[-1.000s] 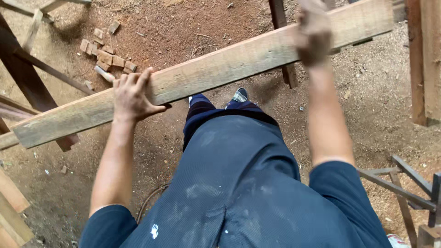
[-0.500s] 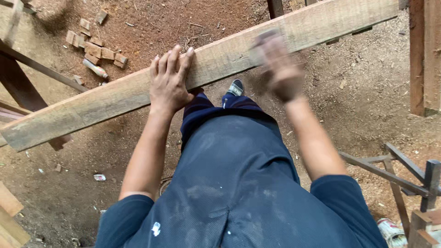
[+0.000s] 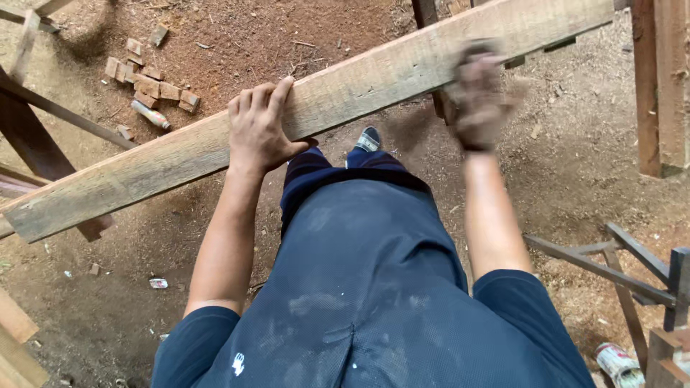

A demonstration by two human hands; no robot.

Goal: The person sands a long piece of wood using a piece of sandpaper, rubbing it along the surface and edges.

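Observation:
A long rough wooden plank (image 3: pixel 359 86) runs at a slant from lower left to upper right, in front of me at waist height. My left hand (image 3: pixel 260 129) grips its near edge left of the middle, with the fingers lying over the top face and the thumb underneath. My right hand (image 3: pixel 478 97) is blurred with motion at the plank's lower edge, further right. Whether it holds the wood cannot be made out. Below the plank I see my dark blue shirt (image 3: pixel 359 287) and one shoe (image 3: pixel 369 138).
The ground is red dirt with sawdust. Small wooden blocks (image 3: pixel 151 82) lie at the upper left, beside dark slanted beams (image 3: pixel 29 136). An upright wooden post (image 3: pixel 658 86) stands at the right. A metal frame (image 3: pixel 625 266) and a crushed can (image 3: pixel 618 363) are at the lower right.
My left hand has slid right along the plank. My right hand left its grip at the far right end, swung in towards the middle, and is now back at the plank's edge.

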